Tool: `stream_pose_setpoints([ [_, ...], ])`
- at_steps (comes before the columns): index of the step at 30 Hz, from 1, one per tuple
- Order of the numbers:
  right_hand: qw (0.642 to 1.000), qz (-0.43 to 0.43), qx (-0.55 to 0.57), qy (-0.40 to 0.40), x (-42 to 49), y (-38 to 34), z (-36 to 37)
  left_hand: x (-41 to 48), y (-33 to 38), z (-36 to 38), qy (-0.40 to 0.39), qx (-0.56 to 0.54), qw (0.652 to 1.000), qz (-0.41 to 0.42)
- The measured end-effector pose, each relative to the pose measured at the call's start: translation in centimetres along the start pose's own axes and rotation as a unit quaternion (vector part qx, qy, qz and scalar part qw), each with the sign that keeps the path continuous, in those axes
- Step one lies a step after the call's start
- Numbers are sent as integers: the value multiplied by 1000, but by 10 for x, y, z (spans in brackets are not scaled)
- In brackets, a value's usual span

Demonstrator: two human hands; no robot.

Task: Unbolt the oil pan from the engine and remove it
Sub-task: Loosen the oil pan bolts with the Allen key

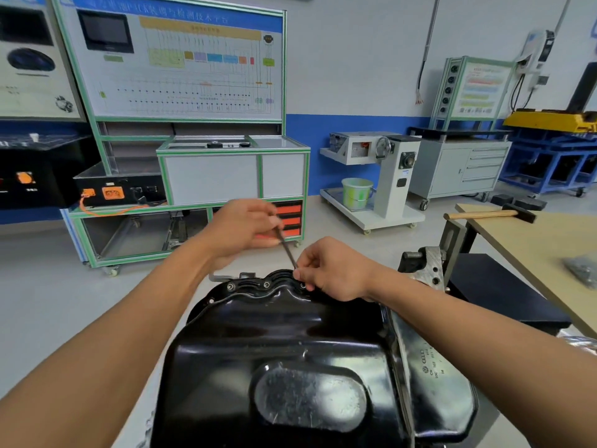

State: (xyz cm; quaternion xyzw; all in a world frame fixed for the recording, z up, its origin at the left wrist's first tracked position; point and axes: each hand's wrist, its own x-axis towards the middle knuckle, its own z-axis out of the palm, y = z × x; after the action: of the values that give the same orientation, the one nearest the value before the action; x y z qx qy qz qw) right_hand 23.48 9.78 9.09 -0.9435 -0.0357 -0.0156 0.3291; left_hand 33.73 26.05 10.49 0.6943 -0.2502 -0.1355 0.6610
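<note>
Blurrily, left hand [242, 225] grips a thin tool [288, 250]; right hand [332, 273] pinches its hidden tip at the oil pan [274, 337] rim.

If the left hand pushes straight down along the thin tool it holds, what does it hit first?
Probably the right hand, whose fingertips pinch the tool at its lower end, just above the oil pan flange. The left hand grips its upper end; depth is uncertain.
</note>
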Motion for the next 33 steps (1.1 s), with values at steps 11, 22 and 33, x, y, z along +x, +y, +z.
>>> stream_pose_setpoints([
  [11, 961, -57, -215, -162, 8, -20, -18, -52, -38, -60, -27, -11, 997, -76],
  [22, 972, -167, -102, -132, 2, -34, -16, -56, -10, -66, -29, -50, 998, -38],
  [33, 988, -48, 2, -144, 26, -43, -9, -25, 40, -8, 0, 2, 999, 35],
])
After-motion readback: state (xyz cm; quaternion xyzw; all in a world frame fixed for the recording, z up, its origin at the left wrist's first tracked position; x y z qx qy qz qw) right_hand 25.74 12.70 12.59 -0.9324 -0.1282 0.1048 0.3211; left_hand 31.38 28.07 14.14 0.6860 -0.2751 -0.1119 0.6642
